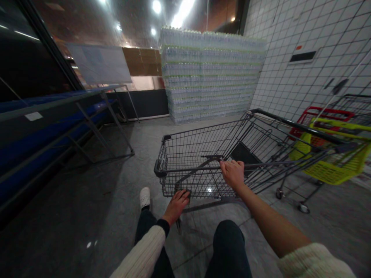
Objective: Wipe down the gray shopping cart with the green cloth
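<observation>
A dark wire shopping cart (199, 144) stands in front of me, its basket pointing left and its handle to the right. My right hand (233, 173) is closed over the top rim on the near side. Lower down, my left hand (177, 201) curls over a small dark piece (187, 195) against the basket's side; what exactly it grips is unclear. A curved dark grey bar (197, 170) runs between the two hands along the cart. Inside the basket, toward the handle, is a black panel (245, 153).
Behind the cart rises a tall stack of wrapped bottles (214, 77). A long metal-framed table (95, 92) with blue below stands left. At right are a yellow basket cart (333, 170), a red basket (304, 119) and a tiled wall (281, 85). My white shoe (145, 197) rests left.
</observation>
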`<state>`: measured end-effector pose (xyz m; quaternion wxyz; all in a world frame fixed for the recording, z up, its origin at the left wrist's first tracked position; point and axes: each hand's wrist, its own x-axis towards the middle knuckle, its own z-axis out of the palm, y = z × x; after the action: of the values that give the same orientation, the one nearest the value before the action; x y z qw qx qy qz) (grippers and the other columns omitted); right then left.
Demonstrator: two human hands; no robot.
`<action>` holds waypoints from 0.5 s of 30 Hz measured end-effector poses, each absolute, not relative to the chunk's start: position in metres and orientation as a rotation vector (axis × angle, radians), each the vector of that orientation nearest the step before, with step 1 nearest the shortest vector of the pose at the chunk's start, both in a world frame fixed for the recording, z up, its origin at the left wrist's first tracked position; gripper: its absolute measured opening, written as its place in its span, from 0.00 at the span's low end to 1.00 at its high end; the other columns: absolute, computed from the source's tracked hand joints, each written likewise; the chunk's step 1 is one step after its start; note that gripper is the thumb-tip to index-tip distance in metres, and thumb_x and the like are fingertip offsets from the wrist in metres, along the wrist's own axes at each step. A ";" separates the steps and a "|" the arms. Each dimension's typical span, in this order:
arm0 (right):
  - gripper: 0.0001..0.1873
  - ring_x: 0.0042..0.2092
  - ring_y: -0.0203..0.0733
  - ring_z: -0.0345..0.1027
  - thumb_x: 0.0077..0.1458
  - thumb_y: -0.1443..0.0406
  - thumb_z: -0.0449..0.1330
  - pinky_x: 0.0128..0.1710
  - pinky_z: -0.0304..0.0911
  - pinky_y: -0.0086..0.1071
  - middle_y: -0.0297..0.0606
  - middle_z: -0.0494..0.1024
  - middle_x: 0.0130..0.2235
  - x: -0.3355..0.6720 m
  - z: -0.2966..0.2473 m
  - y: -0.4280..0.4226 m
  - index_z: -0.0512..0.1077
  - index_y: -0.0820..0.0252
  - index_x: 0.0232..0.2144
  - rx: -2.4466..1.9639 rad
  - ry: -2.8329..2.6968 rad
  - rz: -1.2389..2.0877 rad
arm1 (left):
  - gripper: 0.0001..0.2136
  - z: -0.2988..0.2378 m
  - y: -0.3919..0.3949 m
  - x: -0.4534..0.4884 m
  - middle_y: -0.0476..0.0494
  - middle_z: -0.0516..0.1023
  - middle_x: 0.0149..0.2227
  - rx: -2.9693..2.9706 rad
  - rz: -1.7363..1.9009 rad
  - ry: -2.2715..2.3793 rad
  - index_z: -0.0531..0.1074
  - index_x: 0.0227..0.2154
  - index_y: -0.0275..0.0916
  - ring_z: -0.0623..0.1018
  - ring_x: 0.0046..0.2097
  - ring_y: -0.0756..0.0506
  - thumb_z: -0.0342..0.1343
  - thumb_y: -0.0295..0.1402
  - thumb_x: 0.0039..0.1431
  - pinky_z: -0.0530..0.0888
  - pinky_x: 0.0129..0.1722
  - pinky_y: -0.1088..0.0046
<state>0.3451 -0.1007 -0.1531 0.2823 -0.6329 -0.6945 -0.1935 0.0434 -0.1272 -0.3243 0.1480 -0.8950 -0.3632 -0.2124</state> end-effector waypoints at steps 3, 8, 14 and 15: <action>0.25 0.33 0.39 0.61 0.66 0.58 0.45 0.41 0.42 0.38 0.36 0.78 0.26 0.346 -0.154 -0.102 0.72 0.58 0.22 -1.691 -1.864 -0.511 | 0.11 -0.307 -0.131 0.020 0.47 0.74 0.54 -2.454 -0.751 -1.001 0.75 0.43 0.44 0.67 0.60 0.45 0.49 0.26 0.64 0.65 0.59 0.59; 0.25 0.32 0.39 0.60 0.66 0.58 0.45 0.41 0.42 0.38 0.37 0.78 0.26 0.346 -0.153 -0.102 0.73 0.58 0.22 -1.700 -1.881 -0.509 | 0.10 -0.294 -0.115 -0.016 0.44 0.75 0.53 -2.404 -0.656 -1.081 0.75 0.40 0.43 0.69 0.57 0.42 0.52 0.25 0.61 0.67 0.57 0.55; 0.26 0.33 0.40 0.61 0.66 0.59 0.45 0.41 0.42 0.38 0.37 0.78 0.25 0.347 -0.155 -0.099 0.72 0.58 0.22 -1.703 -1.884 -0.529 | 0.11 -0.325 -0.130 -0.040 0.43 0.75 0.51 -2.412 -0.576 -1.339 0.74 0.39 0.40 0.70 0.55 0.44 0.51 0.20 0.58 0.72 0.52 0.60; 0.25 0.33 0.40 0.62 0.66 0.59 0.45 0.41 0.42 0.38 0.37 0.78 0.26 0.347 -0.155 -0.098 0.72 0.58 0.22 -1.697 -1.883 -0.531 | 0.12 -0.325 -0.135 -0.040 0.42 0.75 0.51 -2.376 -0.622 -1.378 0.74 0.40 0.40 0.69 0.55 0.44 0.50 0.20 0.59 0.72 0.52 0.61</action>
<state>0.3473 -0.0983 -0.1554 0.2725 -0.6305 -0.6995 -0.1973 -0.0400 -0.1349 -0.3255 0.1619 -0.8326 -0.4827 -0.2180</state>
